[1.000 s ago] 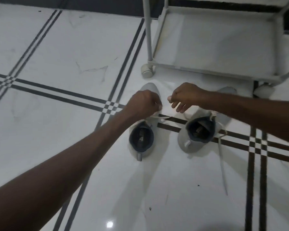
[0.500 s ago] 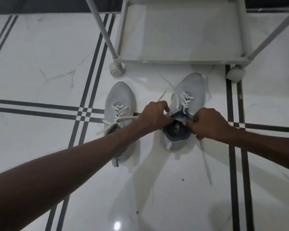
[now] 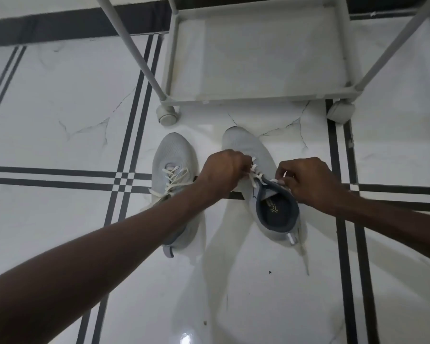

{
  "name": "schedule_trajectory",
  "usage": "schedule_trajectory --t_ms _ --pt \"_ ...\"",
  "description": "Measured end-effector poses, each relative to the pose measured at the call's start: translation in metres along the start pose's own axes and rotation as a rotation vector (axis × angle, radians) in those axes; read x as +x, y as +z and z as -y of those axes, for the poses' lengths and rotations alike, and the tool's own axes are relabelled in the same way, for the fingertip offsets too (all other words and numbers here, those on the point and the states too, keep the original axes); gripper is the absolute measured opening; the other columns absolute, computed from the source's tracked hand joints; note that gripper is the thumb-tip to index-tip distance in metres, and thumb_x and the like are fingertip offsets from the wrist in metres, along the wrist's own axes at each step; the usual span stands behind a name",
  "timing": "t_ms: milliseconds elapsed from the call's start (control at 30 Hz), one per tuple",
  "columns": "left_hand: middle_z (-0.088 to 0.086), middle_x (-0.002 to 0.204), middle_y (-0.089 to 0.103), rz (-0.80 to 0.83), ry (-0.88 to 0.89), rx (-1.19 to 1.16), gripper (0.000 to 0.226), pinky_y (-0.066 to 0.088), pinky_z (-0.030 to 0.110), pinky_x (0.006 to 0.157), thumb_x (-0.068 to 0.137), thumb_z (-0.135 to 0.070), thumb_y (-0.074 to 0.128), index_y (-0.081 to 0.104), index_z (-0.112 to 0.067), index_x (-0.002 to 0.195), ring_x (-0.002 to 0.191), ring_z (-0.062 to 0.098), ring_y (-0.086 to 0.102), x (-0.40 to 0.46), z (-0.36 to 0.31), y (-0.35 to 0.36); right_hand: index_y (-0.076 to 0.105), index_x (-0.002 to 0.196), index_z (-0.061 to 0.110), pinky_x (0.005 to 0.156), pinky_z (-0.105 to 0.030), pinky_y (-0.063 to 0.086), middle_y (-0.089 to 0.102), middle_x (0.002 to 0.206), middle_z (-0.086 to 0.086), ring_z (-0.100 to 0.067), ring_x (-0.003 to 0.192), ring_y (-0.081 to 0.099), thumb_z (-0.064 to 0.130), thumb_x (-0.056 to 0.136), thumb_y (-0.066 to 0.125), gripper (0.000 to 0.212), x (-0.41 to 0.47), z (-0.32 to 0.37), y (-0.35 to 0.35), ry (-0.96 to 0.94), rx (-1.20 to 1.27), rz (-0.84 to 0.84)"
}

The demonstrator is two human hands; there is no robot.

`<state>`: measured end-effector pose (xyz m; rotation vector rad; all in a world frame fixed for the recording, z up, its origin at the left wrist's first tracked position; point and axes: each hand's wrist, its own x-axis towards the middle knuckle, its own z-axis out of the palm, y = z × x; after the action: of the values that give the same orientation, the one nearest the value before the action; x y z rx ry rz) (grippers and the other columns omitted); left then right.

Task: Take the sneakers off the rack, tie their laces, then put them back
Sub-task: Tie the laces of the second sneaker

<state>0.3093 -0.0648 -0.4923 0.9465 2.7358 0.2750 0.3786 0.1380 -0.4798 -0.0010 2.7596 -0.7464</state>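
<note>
The left sneaker (image 3: 175, 175) stands on the floor (image 3: 60, 135) with its laces (image 3: 170, 181) lying knotted across the tongue. A second ago both hands were working over it; half a second ago they had already left it. That shoe looks finished, judging by the bow.

The left hand (image 3: 222, 173) now sits on the right sneaker (image 3: 263, 192), its grip closed on that shoe's laces (image 3: 255, 173) near the upper eyelets. The right hand (image 3: 308, 181) has risen from the collar to the other side of the lacing, fingers pinched on a lace end. One loose lace end (image 3: 304, 259) trails on the floor behind the heel.

So tying has passed to the second shoe, and its knot is not yet formed. The rack (image 3: 258, 98) stands just beyond the toes, its bottom shelf bare for the return.
</note>
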Motion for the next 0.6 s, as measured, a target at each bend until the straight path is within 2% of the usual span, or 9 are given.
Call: schedule_trajectory --t_ms 100,233,367,467,533,600 --pt "0.004 0.087 0.070 -0.010 0.013 -0.009 0.007 0.050 0.037 0.064 0.086 -0.015 0.066 0.070 -0.019 0.090 0.081 0.026 0.065 -0.004 0.010 -0.002 0.068 0.082 0.013 0.052 -0.014 0.030 0.060 0.064 0.007 -0.013 0.062 0.054 0.008 0.087 0.065 0.007 -0.003 -0.006 0.002 0.011 0.002 -0.002" --pt "0.007 0.088 0.066 -0.006 0.077 0.029 0.014 0.048 0.036 0.061 0.089 -0.013 0.062 0.073 -0.020 0.096 0.084 0.029 0.064 -0.022 0.021 0.006 0.054 0.080 0.014 0.050 -0.024 0.028 0.055 0.074 0.001 -0.021 0.064 0.050 0.000 0.080 0.067 0.019 -0.002 -0.021 -0.001 -0.025 -0.128 -0.037" --pt "0.005 0.092 0.069 0.082 0.041 -0.007 0.018 0.042 0.033 0.064 0.090 -0.014 0.060 0.075 -0.020 0.099 0.089 0.028 0.065 -0.031 0.021 0.003 0.049 0.081 0.016 0.049 -0.019 0.016 0.045 0.075 0.003 -0.018 0.059 0.039 -0.005 0.068 0.074 0.035 -0.010 -0.027 -0.001 -0.090 -0.271 0.006" --pt "0.004 0.096 0.072 0.133 0.000 -0.053 0.020 0.051 0.036 0.071 0.090 -0.016 0.061 0.076 -0.021 0.101 0.089 0.028 0.067 -0.032 0.020 0.001 0.056 0.084 0.012 0.048 -0.019 0.013 0.043 0.075 0.005 -0.017 0.059 0.038 -0.004 0.067 0.074 0.030 -0.012 -0.027 0.003 -0.091 -0.326 -0.016" --pt "0.005 0.097 0.071 0.135 -0.019 -0.045 0.019 0.052 0.038 0.071 0.091 -0.019 0.060 0.076 -0.021 0.101 0.090 0.029 0.067 -0.030 0.021 -0.002 0.059 0.087 0.012 0.048 -0.019 0.016 0.046 0.076 0.004 -0.017 0.060 0.041 -0.002 0.074 0.071 0.023 -0.011 -0.027 0.003 -0.075 -0.313 -0.051" --pt "0.007 0.101 0.068 0.070 -0.058 -0.024 0.018 0.053 0.040 0.072 0.091 -0.024 0.064 0.074 -0.017 0.105 0.093 0.028 0.064 -0.029 0.024 -0.006 0.061 0.088 0.013 0.049 -0.018 0.022 0.055 0.080 0.000 -0.019 0.062 0.048 0.010 0.081 0.072 0.014 -0.011 -0.024 0.001 -0.074 -0.223 -0.143"
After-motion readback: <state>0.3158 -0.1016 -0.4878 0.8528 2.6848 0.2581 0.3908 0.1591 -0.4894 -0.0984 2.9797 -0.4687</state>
